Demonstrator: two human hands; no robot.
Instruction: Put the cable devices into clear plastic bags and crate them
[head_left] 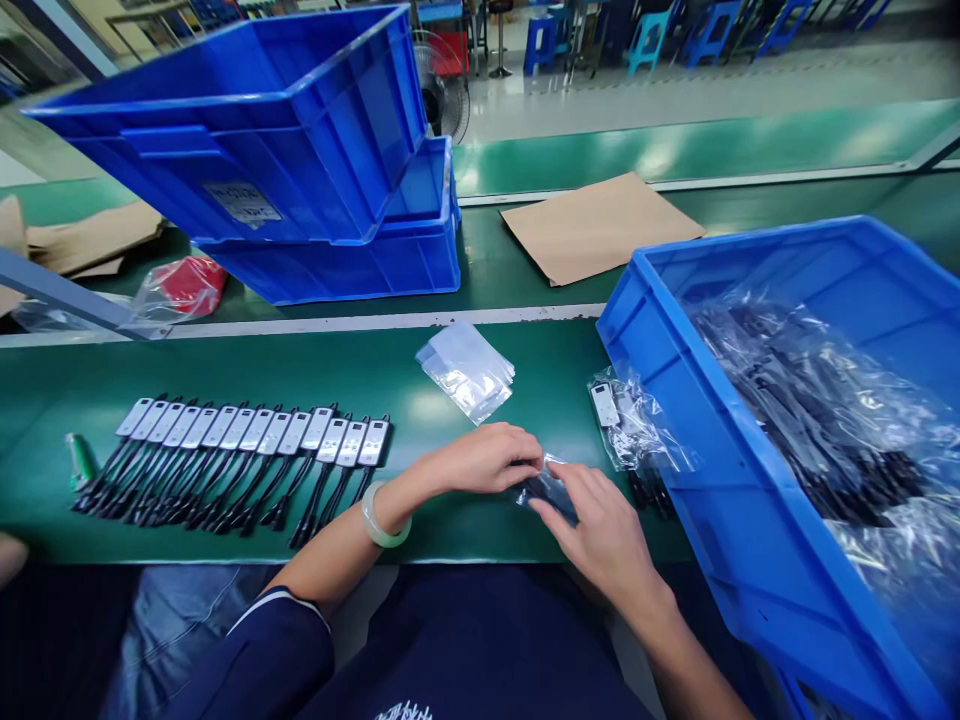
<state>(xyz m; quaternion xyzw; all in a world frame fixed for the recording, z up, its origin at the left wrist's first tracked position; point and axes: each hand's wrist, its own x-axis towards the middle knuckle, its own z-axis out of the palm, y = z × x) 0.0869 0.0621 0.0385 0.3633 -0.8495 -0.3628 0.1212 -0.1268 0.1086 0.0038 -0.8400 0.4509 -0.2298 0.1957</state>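
Observation:
Both my hands meet over a small clear plastic bag (551, 487) with something dark inside, low over the green bench. My left hand (491, 458) pinches the bag's upper left edge. My right hand (604, 520) grips its right side between thumb and fingers. Just beyond lies a stack of flat clear bags (469, 368). To the left, a row of white control boxes with black cables (276, 433) lies side by side. Right of my right hand, a bagged control box (604, 404) rests among other clear bags against the blue bin.
A large blue bin (697, 410) with bagged black cables (817, 400) stands at the right. Two stacked blue crates (330, 150) stand at the back left. Brown cardboard (600, 225) lies behind. A green tube (80, 460) sits at far left, near another person's arm (10, 558).

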